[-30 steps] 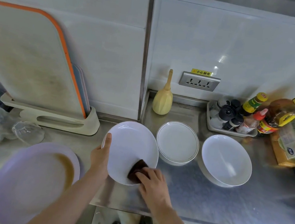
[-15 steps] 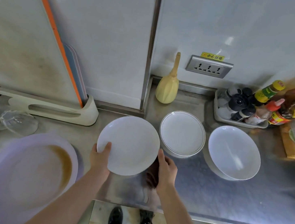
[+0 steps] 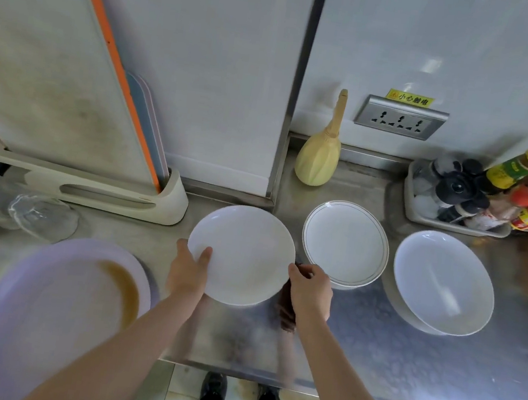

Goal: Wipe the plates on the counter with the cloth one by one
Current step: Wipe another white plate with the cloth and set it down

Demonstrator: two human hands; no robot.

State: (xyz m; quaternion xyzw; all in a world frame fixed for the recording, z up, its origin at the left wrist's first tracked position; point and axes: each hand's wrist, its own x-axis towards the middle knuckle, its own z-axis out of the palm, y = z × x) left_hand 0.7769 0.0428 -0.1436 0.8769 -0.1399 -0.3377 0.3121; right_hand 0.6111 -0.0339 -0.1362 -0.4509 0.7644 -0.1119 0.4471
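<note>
A plain white plate (image 3: 243, 253) is held level over the steel counter (image 3: 369, 357). My left hand (image 3: 186, 272) grips its left rim, thumb on top. My right hand (image 3: 308, 294) is at the plate's right rim and holds a dark brown cloth (image 3: 286, 308) that hangs below the palm, mostly hidden. To the right lies a stack of gold-rimmed white plates (image 3: 346, 243), and beyond it a stack of white bowls (image 3: 444, 282).
A lilac basin (image 3: 46, 311) with brown liquid sits at the lower left, a glass lid (image 3: 41, 216) behind it. Cutting boards stand in a rack (image 3: 87, 188) by the wall. A yellow brush (image 3: 318, 163) and a tray of condiment bottles (image 3: 479, 199) line the back.
The cloth has come off the plate's face and now hangs beside its right edge under my right hand. The plate has tipped from facing me to lying flatter.
</note>
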